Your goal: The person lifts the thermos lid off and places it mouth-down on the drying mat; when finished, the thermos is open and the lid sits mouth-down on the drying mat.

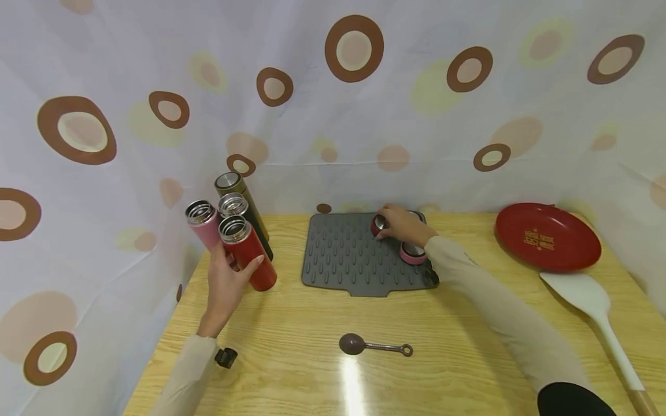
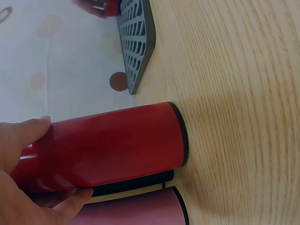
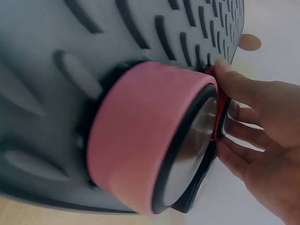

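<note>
My left hand (image 1: 226,283) grips an uncapped red thermos bottle (image 1: 252,257), thumb on its near side. The bottle stands on the table at the left, its steel neck open. Beside it stand an uncapped pink bottle (image 1: 204,226) and a dark bottle (image 1: 258,226), also with an open neck; a capped olive bottle (image 1: 229,181) is behind them. Over a grey ridged mat (image 1: 338,254), my right hand (image 1: 403,222) holds a red lid (image 1: 378,226) with its fingertips. A pink lid (image 3: 140,136) with a steel top sits nearby on the mat. A dark lid (image 3: 192,190) is partly hidden behind it.
A brown spoon (image 1: 354,344) lies on the table in front of the mat. To the right are a red oval plate (image 1: 567,240) and a white spatula (image 1: 583,292) with a wooden handle. A patterned curtain (image 1: 312,133) borders the table at the back and left.
</note>
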`<state>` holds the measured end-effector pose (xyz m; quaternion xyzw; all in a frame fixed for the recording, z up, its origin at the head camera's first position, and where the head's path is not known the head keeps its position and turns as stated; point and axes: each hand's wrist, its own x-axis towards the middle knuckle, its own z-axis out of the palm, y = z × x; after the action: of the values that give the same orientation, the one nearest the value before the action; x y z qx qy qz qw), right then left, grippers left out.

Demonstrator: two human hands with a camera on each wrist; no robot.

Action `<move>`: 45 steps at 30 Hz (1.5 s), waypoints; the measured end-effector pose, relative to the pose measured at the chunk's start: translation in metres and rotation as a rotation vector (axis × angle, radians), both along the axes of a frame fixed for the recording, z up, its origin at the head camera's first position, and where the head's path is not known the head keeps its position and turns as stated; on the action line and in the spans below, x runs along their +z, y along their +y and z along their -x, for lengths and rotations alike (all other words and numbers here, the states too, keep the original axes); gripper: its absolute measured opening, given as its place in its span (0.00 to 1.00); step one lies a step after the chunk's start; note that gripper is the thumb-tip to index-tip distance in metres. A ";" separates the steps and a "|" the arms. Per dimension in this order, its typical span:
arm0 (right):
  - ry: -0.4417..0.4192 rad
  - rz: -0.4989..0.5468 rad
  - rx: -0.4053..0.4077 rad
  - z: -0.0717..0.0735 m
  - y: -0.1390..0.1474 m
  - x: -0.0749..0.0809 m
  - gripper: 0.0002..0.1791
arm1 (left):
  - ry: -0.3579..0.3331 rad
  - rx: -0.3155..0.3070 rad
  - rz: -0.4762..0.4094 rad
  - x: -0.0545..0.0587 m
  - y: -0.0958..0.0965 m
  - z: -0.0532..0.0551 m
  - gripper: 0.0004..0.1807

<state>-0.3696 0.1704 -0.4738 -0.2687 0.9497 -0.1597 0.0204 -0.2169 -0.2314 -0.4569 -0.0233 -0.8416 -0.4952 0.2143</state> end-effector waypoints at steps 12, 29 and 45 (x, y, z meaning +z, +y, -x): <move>-0.029 -0.030 0.009 0.009 -0.002 0.001 0.30 | -0.005 -0.008 0.005 0.000 0.000 0.000 0.40; -0.036 -0.033 -0.047 0.015 -0.004 -0.002 0.31 | -0.019 0.024 0.004 0.001 0.000 0.001 0.43; -0.029 -0.030 -0.054 0.013 -0.004 -0.003 0.29 | 0.277 0.191 0.135 0.055 -0.001 -0.003 0.41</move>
<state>-0.3823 0.1663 -0.4771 -0.2404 0.9584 -0.1498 0.0341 -0.2138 -0.2322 -0.4017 -0.0255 -0.8339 -0.4068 0.3721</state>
